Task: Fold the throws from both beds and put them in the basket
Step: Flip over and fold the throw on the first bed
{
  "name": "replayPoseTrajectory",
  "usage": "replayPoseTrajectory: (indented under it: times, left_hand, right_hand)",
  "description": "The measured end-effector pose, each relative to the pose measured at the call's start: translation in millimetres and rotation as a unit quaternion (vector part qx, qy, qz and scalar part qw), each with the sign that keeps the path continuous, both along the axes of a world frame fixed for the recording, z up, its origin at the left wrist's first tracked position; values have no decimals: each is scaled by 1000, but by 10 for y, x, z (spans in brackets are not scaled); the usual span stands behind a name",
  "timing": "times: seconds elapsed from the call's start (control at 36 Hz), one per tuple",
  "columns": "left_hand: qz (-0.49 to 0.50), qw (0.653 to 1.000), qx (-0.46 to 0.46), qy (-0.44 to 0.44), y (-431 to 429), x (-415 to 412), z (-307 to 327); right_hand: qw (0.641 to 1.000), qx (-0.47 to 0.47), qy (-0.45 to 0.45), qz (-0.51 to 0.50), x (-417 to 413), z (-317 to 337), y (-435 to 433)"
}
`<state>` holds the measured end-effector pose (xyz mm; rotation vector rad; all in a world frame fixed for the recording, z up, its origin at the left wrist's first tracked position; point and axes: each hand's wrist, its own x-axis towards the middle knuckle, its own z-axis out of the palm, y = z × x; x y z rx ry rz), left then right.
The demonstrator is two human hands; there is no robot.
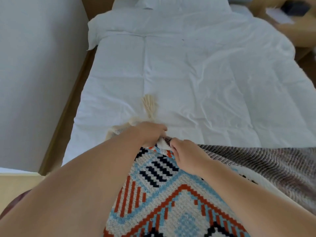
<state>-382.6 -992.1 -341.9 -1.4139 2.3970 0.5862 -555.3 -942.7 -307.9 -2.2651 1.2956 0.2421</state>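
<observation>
A woven throw (172, 199) with a red, light-blue, black and cream pattern lies at the near end of the white bed (196, 74). Its grey-brown underside (266, 161) is turned up on the right. A cream tassel (149, 105) from its corner lies on the sheet just beyond my hands. My left hand (150, 132) and my right hand (186, 154) sit close together, both pinching the throw's far edge near that corner. No basket is in view.
A white wall (39, 74) runs along the bed's left side, with a narrow strip of wooden floor (68, 106) between. A pillow (181, 4) lies at the head. A wooden bedside table (294, 26) with dark items stands at the far right.
</observation>
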Motion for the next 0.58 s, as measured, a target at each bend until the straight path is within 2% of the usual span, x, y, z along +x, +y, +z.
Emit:
replayPoseTrajectory:
  times: [0.11, 0.28, 0.47, 0.58]
  left_hand:
    - [46, 999, -6, -25, 105, 58, 55]
    - [107, 994, 10, 21, 372, 415, 149]
    - [189, 982, -20, -22, 1032, 861, 145]
    - [224, 974, -26, 6, 1520, 971, 125]
  right_hand:
    - [1000, -3, 6, -5, -40, 30, 81]
    - [999, -7, 8, -33, -116, 0, 255]
    - [999, 12, 21, 21, -24, 33, 581]
    - [998, 22, 25, 52, 43, 24, 820]
